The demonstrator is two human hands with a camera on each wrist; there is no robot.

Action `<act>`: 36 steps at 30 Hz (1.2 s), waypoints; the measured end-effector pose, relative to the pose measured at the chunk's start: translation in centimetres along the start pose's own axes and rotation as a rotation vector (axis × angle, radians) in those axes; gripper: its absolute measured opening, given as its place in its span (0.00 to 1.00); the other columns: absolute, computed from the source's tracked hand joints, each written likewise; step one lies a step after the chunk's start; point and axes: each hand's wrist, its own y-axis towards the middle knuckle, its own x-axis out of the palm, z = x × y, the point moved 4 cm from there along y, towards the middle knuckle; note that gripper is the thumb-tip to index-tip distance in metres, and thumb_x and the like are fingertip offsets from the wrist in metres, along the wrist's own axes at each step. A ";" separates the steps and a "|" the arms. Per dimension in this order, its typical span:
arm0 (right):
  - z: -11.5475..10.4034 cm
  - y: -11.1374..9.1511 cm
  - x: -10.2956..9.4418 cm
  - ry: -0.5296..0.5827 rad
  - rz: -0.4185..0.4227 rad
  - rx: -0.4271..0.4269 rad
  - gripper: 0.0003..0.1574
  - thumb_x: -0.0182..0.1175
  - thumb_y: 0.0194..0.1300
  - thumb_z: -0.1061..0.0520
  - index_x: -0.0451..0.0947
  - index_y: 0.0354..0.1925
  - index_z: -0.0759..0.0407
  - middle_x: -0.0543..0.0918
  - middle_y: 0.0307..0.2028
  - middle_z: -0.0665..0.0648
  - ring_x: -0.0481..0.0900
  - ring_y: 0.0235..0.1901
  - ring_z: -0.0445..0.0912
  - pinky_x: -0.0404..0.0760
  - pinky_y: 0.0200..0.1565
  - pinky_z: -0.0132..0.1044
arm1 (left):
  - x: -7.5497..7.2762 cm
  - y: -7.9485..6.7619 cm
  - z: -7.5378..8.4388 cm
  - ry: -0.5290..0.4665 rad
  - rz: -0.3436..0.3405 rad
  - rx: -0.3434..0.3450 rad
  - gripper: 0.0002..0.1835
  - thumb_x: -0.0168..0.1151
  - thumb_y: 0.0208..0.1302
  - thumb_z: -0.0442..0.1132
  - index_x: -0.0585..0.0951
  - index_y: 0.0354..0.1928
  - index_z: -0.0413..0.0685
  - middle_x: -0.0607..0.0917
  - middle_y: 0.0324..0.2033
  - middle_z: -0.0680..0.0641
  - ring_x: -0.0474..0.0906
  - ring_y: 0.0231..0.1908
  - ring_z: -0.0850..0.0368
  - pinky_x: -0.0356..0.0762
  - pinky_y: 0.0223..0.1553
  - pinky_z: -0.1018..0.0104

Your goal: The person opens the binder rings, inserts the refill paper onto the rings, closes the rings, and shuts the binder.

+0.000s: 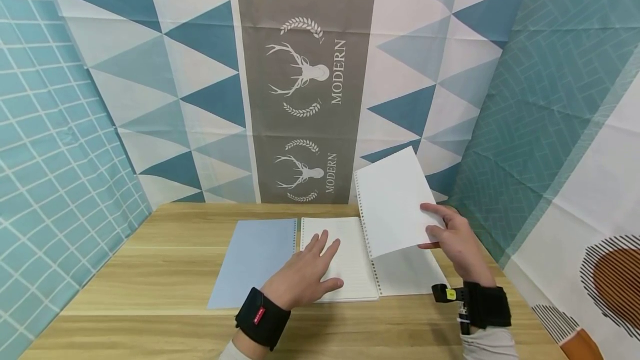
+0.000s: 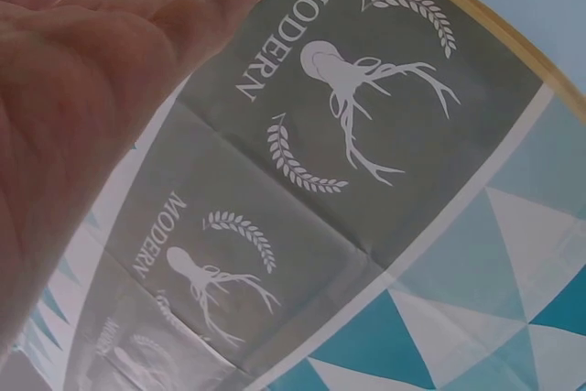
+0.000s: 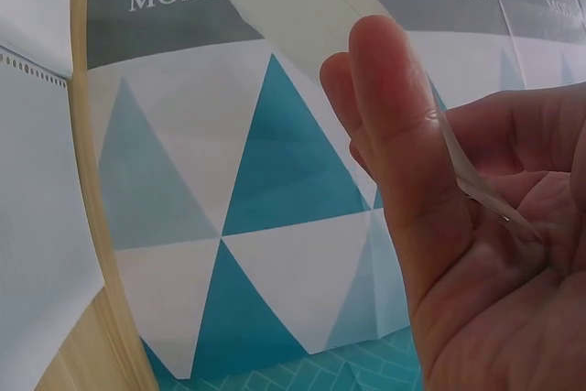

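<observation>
In the head view my right hand [image 1: 456, 238] pinches a white sheet of loose-leaf paper [image 1: 395, 204] by its right edge, thumb in front and fingers beside it. Holes are punched along the sheet's left edge, and it is raised at a tilt over a pale page [image 1: 407, 274] lying on the table. In the right wrist view the thumb [image 3: 394, 107] presses on the thin paper [image 3: 302, 6]. My left hand [image 1: 312, 274], fingers spread and straight, overlaps the lined pages [image 1: 352, 271] in the middle.
A light blue cover [image 1: 255, 257] with holes along its right edge lies left of the lined pages. All rest on a wooden table [image 1: 165, 271]. A patterned cloth with deer heads [image 1: 305, 71] hangs behind, with teal cloth [image 1: 55, 126] along the left side.
</observation>
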 end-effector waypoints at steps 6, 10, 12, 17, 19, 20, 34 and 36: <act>-0.5 0.1 0.7 0.014 -0.032 -0.027 0.34 0.44 0.71 0.71 0.63 0.74 0.65 0.57 0.73 0.72 0.75 0.59 0.67 0.88 0.40 0.39 | -0.1 0.0 -0.1 0.003 -0.001 -0.005 0.42 0.59 0.70 0.61 0.59 0.79 0.53 0.54 0.80 0.39 0.52 0.80 0.41 0.68 0.68 0.36; -0.9 0.1 1.2 0.023 -0.054 -0.033 0.34 0.43 0.70 0.71 0.63 0.74 0.65 0.56 0.75 0.72 0.74 0.60 0.67 0.88 0.39 0.40 | -0.2 0.0 -0.2 -0.015 0.001 -0.009 0.42 0.60 0.70 0.60 0.59 0.79 0.53 0.53 0.80 0.39 0.51 0.80 0.40 0.67 0.68 0.35; -1.0 0.1 1.5 0.026 -0.061 -0.036 0.34 0.43 0.70 0.71 0.63 0.73 0.65 0.55 0.75 0.71 0.72 0.61 0.67 0.88 0.39 0.40 | -0.3 0.0 -0.3 -0.020 0.003 -0.011 0.42 0.60 0.70 0.60 0.59 0.80 0.53 0.53 0.80 0.39 0.51 0.80 0.40 0.67 0.68 0.35; -1.1 0.1 2.3 0.035 -0.089 -0.039 0.34 0.43 0.70 0.72 0.64 0.73 0.65 0.55 0.76 0.69 0.71 0.62 0.66 0.89 0.38 0.41 | -0.4 -0.1 -0.5 -0.026 0.008 -0.012 0.42 0.60 0.70 0.60 0.58 0.80 0.53 0.53 0.80 0.39 0.51 0.80 0.40 0.67 0.67 0.33; -1.1 0.1 2.7 0.032 -0.101 -0.040 0.35 0.44 0.69 0.72 0.64 0.73 0.66 0.55 0.76 0.69 0.72 0.60 0.65 0.89 0.38 0.41 | -0.4 -0.1 -0.5 -0.030 0.011 -0.010 0.42 0.60 0.70 0.59 0.58 0.80 0.52 0.53 0.80 0.39 0.51 0.80 0.40 0.67 0.67 0.33; -1.2 0.1 2.9 0.028 -0.107 -0.037 0.35 0.44 0.69 0.72 0.64 0.73 0.66 0.55 0.76 0.69 0.72 0.60 0.64 0.89 0.38 0.41 | -0.4 -0.1 -0.6 -0.032 0.013 -0.008 0.42 0.60 0.70 0.59 0.58 0.80 0.52 0.53 0.80 0.39 0.51 0.80 0.40 0.67 0.67 0.33; -1.6 0.2 6.3 0.007 -0.164 -0.007 0.34 0.49 0.70 0.68 0.64 0.73 0.65 0.62 0.73 0.71 0.82 0.52 0.58 0.88 0.37 0.39 | -0.4 0.0 -0.6 -0.025 0.044 0.010 0.49 0.63 0.66 0.62 0.54 0.81 0.50 0.51 0.81 0.37 0.52 0.79 0.38 0.70 0.66 0.35; -1.7 0.1 6.9 -0.005 -0.172 -0.011 0.33 0.50 0.70 0.68 0.65 0.73 0.64 0.65 0.72 0.71 0.84 0.49 0.55 0.88 0.36 0.39 | -0.4 0.1 -0.5 -0.027 0.051 0.013 0.51 0.64 0.65 0.63 0.52 0.81 0.50 0.50 0.81 0.37 0.53 0.79 0.38 0.71 0.65 0.36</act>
